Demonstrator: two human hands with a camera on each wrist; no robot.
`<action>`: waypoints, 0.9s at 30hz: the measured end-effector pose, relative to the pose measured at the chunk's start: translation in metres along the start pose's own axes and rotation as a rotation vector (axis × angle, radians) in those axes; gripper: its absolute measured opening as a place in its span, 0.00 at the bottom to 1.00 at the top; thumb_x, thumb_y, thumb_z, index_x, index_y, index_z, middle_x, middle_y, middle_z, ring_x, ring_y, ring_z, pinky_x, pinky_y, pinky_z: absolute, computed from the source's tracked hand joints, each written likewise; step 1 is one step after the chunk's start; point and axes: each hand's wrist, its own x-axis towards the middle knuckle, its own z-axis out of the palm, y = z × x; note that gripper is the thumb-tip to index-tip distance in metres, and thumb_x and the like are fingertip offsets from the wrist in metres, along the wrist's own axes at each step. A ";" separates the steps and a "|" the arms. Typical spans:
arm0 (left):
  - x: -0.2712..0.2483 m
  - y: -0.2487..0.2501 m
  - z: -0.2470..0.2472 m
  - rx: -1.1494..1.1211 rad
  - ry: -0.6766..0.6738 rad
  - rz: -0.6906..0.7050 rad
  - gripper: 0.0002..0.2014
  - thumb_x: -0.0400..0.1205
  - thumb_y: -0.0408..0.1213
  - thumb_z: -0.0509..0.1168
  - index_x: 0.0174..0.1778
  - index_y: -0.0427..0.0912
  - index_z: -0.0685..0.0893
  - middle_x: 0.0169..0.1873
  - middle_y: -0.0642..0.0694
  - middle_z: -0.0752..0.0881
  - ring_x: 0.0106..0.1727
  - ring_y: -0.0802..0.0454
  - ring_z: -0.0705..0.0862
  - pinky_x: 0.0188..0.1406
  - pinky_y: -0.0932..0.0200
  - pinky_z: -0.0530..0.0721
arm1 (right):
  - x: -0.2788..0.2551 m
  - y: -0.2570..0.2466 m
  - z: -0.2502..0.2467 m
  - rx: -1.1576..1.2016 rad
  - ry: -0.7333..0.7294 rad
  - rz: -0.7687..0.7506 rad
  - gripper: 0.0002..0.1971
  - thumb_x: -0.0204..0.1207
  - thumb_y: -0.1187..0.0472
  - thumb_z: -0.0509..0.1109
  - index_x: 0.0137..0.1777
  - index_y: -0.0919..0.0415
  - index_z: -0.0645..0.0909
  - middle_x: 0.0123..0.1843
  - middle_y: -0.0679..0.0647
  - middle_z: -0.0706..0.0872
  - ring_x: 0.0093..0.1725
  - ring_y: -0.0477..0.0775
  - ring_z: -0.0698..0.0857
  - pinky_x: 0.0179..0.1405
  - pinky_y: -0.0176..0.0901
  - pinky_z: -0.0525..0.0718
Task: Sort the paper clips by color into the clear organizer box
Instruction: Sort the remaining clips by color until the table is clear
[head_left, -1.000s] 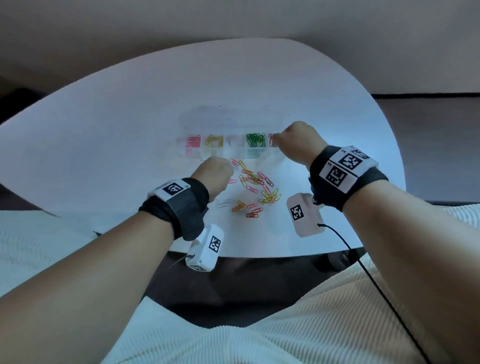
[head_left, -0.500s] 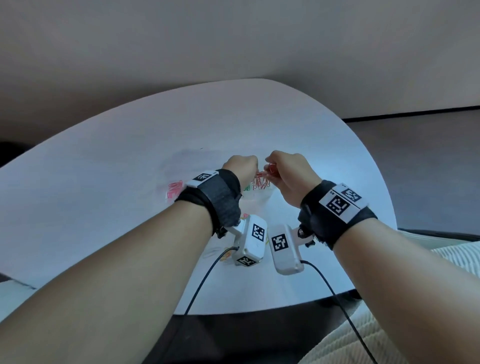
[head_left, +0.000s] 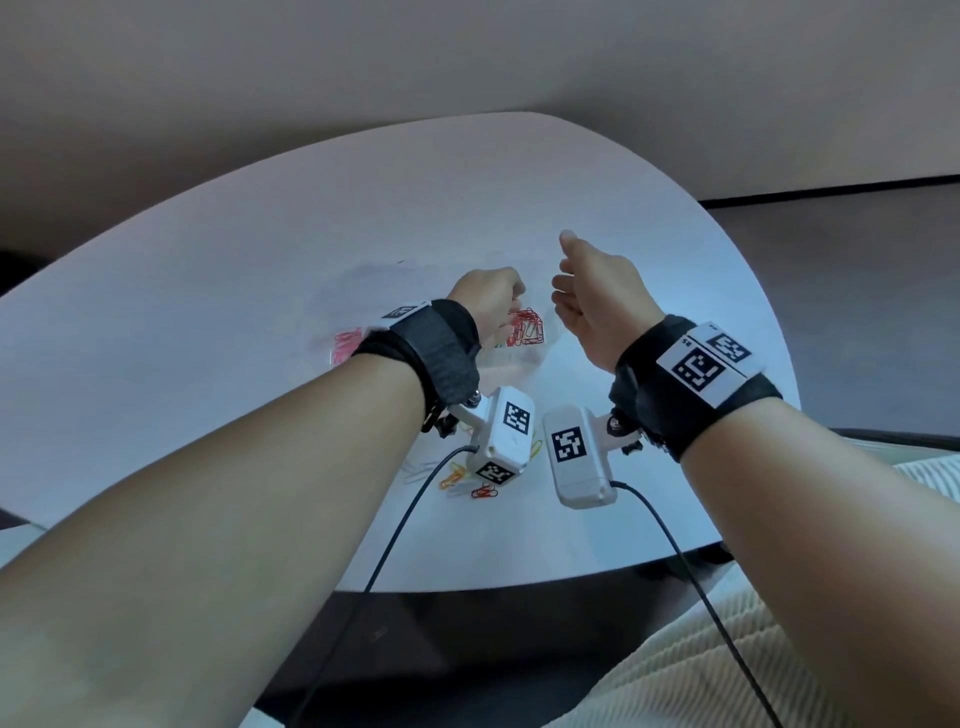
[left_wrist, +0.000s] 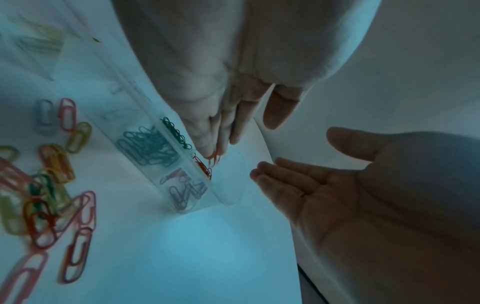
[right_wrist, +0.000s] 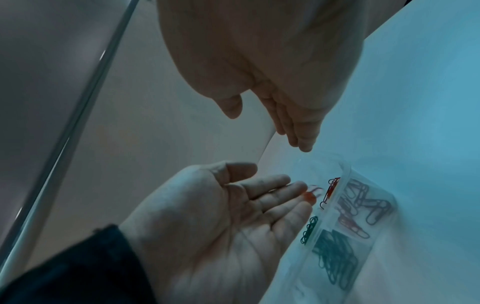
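The clear organizer box (head_left: 514, 359) (left_wrist: 145, 102) (right_wrist: 346, 170) lies mid-table with pink clips (head_left: 345, 345), green clips (left_wrist: 148, 148) (right_wrist: 335, 265) and red clips (head_left: 527, 327) (left_wrist: 205, 166) (right_wrist: 330, 188) in separate compartments. My left hand (head_left: 491, 299) (left_wrist: 228, 131) (right_wrist: 233, 205) hovers over the red compartment with its fingers straight. A red clip (right_wrist: 311, 193) sits right at its fingertips. My right hand (head_left: 587, 296) (left_wrist: 337, 185) (right_wrist: 272, 113) is just right of the box, palm open and holding nothing.
A loose pile of mixed paper clips (head_left: 470, 480) (left_wrist: 52, 185) lies on the white table (head_left: 260, 270) nearer me, partly under the wrist cameras. Two camera cables hang over the table's near edge. Dark floor shows beyond the right edge.
My left hand moved from the loose pile up to the box. Both hands were curled together over the red compartment and have since spread open; the right hand has drawn off to the right.
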 end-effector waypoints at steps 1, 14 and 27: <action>0.000 -0.002 -0.001 -0.010 -0.015 0.003 0.05 0.84 0.32 0.56 0.46 0.37 0.76 0.43 0.41 0.77 0.43 0.46 0.76 0.43 0.59 0.78 | -0.001 -0.001 0.000 -0.006 0.009 -0.016 0.32 0.84 0.47 0.61 0.73 0.76 0.70 0.75 0.72 0.72 0.74 0.72 0.71 0.74 0.67 0.70; -0.054 -0.043 -0.070 0.479 0.047 0.324 0.10 0.80 0.28 0.62 0.47 0.44 0.86 0.41 0.45 0.91 0.37 0.50 0.86 0.36 0.60 0.83 | -0.019 0.012 0.000 -0.538 -0.222 -0.274 0.04 0.79 0.61 0.69 0.45 0.58 0.85 0.37 0.53 0.88 0.32 0.50 0.86 0.36 0.42 0.84; -0.069 -0.132 -0.082 0.875 0.151 0.356 0.03 0.76 0.41 0.70 0.38 0.55 0.85 0.33 0.57 0.84 0.41 0.51 0.85 0.43 0.58 0.82 | -0.018 0.084 -0.017 -1.230 -0.240 -0.367 0.07 0.72 0.60 0.79 0.49 0.53 0.92 0.40 0.48 0.89 0.33 0.42 0.82 0.28 0.27 0.74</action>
